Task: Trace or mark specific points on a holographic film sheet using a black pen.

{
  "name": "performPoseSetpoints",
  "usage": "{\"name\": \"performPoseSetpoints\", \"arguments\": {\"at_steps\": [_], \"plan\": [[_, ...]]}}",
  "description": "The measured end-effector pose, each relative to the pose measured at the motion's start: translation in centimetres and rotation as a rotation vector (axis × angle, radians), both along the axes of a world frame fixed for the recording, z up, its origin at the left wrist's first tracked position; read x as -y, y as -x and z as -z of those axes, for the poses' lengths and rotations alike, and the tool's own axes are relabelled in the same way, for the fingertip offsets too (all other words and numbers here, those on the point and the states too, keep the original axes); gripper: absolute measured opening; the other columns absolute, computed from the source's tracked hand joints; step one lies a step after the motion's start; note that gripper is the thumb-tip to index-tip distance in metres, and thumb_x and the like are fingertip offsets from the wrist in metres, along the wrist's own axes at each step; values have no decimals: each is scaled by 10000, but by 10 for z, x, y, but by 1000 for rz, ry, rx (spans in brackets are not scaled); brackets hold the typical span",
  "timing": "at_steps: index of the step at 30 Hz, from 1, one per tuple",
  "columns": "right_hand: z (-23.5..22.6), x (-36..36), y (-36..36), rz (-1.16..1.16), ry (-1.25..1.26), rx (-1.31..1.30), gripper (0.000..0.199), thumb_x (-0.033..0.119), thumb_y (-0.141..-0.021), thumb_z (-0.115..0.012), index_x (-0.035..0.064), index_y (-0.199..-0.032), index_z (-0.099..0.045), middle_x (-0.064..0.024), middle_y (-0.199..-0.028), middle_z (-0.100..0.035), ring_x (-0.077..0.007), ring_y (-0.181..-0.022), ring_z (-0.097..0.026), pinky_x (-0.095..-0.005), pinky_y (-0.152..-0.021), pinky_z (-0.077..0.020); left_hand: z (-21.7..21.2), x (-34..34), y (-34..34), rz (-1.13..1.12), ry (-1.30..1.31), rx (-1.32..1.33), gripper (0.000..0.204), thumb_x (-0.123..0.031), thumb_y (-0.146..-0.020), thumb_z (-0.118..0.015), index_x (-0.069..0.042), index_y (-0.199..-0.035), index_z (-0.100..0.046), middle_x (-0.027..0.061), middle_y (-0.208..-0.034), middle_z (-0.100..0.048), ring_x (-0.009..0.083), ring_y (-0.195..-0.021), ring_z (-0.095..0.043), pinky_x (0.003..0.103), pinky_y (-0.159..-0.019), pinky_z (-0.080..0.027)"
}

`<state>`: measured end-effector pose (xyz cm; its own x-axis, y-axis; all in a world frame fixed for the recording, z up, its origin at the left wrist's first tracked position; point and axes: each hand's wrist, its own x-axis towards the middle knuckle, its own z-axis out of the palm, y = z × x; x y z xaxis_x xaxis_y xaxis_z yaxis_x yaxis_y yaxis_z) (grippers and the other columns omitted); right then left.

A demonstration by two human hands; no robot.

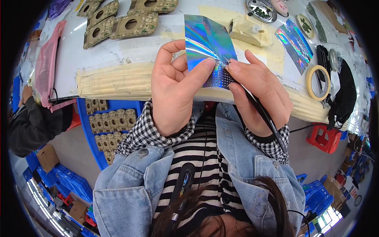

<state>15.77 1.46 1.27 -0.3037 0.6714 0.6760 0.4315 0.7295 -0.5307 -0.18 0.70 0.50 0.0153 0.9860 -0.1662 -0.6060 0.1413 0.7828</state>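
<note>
My left hand (pixel 171 85) is closed on a shiny holographic sheet (pixel 203 33), thumb on its front and fingers behind. Rows of small dots run along the sheet's lower part. A pair of black tweezers (pixel 256 103) lies in my right hand (pixel 262 89), between thumb and fingers. Their fine tips reach the sheet beside my left thumb; whether they grip anything is too small to tell. Just beyond the sheet sits a tape-covered block (pixel 246 32) with a short peg. Camouflage-patterned housings (pixel 136 24), each with an oval hole, lie at the far left.
A second holographic sheet (pixel 293 45), a tape roll (pixel 318 82) and a dish of small dark pieces (pixel 272 16) lie on the right. A pink mesh bag (pixel 49 65) hangs over the left edge, near another person's sleeve (pixel 37 122). Below stand a blue tray (pixel 91 144) and red stool (pixel 324 138).
</note>
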Motion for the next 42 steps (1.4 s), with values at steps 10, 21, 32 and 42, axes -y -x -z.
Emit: {"name": "performPoseSetpoints", "arguments": {"at_steps": [10,21,32,42], "plan": [[-1,0,1,-19,21,-11,269,-30,-699,-701,8,-963,-660,-116,-857,-664,-243,-869,-655,-428,-872,-494,-1,2,1,1,10,11,398,30,-834,-591,15,-1156,-358,148,-1001,-630,147,-856,-624,242,-729,-521],[-7,4,-1,-71,202,-61,174,-52,-777,-602,-61,-949,-625,-164,-899,-669,-247,-884,-655,-455,-930,-454,4,4,3,26,1,28,348,28,-842,-581,-31,-1093,-348,154,-994,-636,142,-827,-630,240,-677,-523],[-15,5,2,-46,200,-4,171,-61,-766,-611,-70,-936,-626,-152,-880,-670,-247,-884,-653,-409,-912,-479,6,4,-1,-81,-162,-117,351,62,-825,-586,-30,-1049,-332,163,-1001,-629,141,-842,-623,241,-697,-518],[7,2,12,1,-141,48,298,-6,-678,-718,20,-969,-658,-100,-808,-645,-232,-783,-653,-391,-765,-556,3,2,6,10,104,77,332,-15,-836,-618,-40,-1090,-406,77,-892,-650,81,-733,-600,194,-610,-442]]}}
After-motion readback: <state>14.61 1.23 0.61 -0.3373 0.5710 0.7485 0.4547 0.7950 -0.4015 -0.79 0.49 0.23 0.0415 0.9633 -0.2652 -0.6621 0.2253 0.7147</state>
